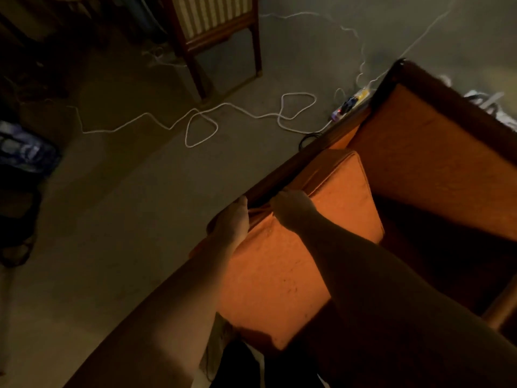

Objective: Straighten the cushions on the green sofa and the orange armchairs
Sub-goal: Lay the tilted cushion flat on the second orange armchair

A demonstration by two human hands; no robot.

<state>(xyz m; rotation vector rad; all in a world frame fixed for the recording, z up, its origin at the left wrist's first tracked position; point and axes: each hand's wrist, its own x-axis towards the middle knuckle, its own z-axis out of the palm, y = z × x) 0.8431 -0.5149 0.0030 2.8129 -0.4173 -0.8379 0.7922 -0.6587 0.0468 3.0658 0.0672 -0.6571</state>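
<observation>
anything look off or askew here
Yes: the orange cushion sits crooked, tipped against the armchair's wooden rail, both hands pinching its bunched edge. A white cord lies in loose loops across the floor.

Pale, dull floor (126, 219) carries a looping white cable (201, 127), a power strip (348, 105), a wooden striped-seat chair (215, 32) and the wood-framed orange armchair (433, 152).

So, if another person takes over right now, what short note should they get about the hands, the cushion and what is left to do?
Left hand: gripping the near corner of the orange cushion, by the wooden armrest.
Right hand: pinching the cushion's top edge, next to the left hand.
Cushion: stands on its edge along the armrest of the orange armchair, not flat on the seat.
Done: nothing visibly finished on this chair.
Left: lay this cushion straight in place. The green sofa and any other armchair are out of view.
</observation>
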